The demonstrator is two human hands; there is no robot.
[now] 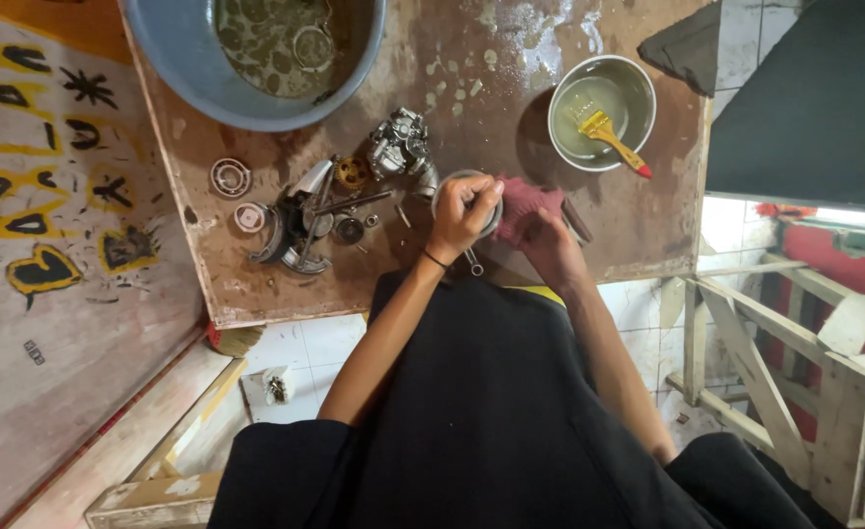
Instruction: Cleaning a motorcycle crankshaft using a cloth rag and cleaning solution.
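Under left hand point(460, 211), handle point(473, 261) toward wearer

Dim warm indoor light, wet glare on tabletop point(550, 39), bright daylight right, sharp focus

Person wears a black short-sleeved top and black trousers. Thin dark band around wrist of left hand point(460, 211). Right hand point(550, 245) bare, forearms uncovered.

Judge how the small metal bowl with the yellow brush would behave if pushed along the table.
The bowl holds liquid, so it would likely slosh. The table looks wet, so it may slide easily. The brush leans on the rim and could probably shift or tip out.
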